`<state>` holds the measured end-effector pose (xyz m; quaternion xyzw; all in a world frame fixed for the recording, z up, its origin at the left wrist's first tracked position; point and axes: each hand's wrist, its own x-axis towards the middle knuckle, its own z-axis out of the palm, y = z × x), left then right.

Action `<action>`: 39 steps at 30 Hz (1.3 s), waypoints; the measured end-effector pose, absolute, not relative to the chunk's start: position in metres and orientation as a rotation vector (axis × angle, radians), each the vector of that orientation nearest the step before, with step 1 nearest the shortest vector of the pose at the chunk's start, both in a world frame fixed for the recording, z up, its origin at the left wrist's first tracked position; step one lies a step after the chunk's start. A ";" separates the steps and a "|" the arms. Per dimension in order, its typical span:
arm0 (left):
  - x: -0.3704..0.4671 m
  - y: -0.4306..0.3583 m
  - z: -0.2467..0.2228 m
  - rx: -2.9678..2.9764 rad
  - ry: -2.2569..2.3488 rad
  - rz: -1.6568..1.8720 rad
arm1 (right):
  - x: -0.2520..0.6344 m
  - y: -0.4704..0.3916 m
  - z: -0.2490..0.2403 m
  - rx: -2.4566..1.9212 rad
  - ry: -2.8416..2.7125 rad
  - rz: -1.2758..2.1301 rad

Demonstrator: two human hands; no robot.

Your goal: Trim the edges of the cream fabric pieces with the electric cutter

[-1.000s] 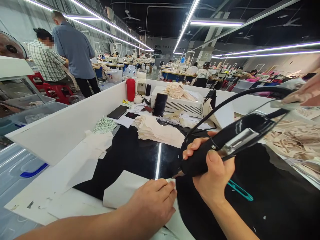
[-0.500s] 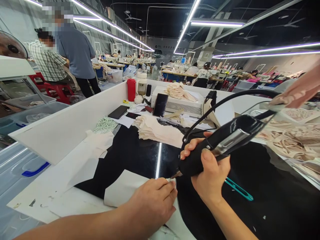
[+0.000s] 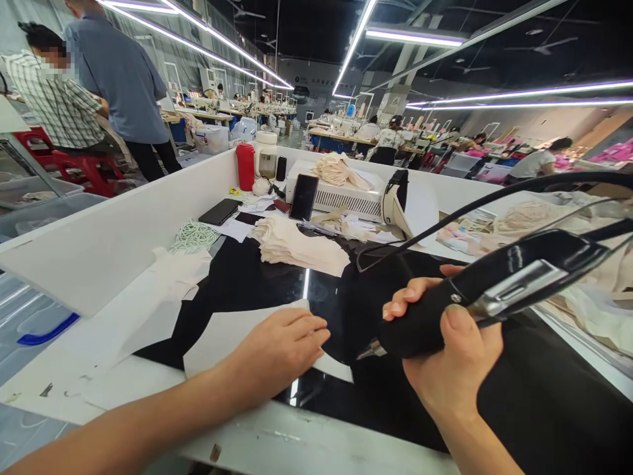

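Observation:
My right hand (image 3: 455,343) is wrapped round a black handheld tool (image 3: 475,290) with a pointed metal tip and a thick black cable. The tip hangs over the black sheet (image 3: 356,402) on the table, a short way right of my left hand. My left hand (image 3: 291,336) rests over a white flat piece (image 3: 222,336), its fingers close together at the piece's upper part; what they pinch, if anything, is hidden. Beyond the hands lies a stack of cream fabric pieces (image 3: 297,245).
A black phone (image 3: 303,196) leans on a white vented box (image 3: 341,191). Near it are a red container (image 3: 244,167), another dark phone (image 3: 220,212) and green cord (image 3: 194,236). White panels (image 3: 113,237) border the table. Two people are at the upper left.
The tool in my right hand has moved right, away from my left hand. My left hand has shifted up and left, and the white piece lies turned. The teal tool is out of sight.

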<state>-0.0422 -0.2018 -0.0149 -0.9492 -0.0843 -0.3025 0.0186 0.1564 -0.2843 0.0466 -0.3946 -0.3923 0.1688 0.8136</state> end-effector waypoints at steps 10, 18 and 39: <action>-0.041 -0.216 -0.017 -3.179 -0.031 -0.756 | 0.146 -0.288 0.039 -0.810 -0.850 0.400; -0.040 -0.217 -0.021 -3.205 -0.046 -0.837 | 0.145 -0.288 0.037 -0.810 -0.849 0.400; -0.042 -0.217 -0.021 -3.248 -0.063 -0.836 | 0.145 -0.287 0.036 -0.797 -0.861 0.394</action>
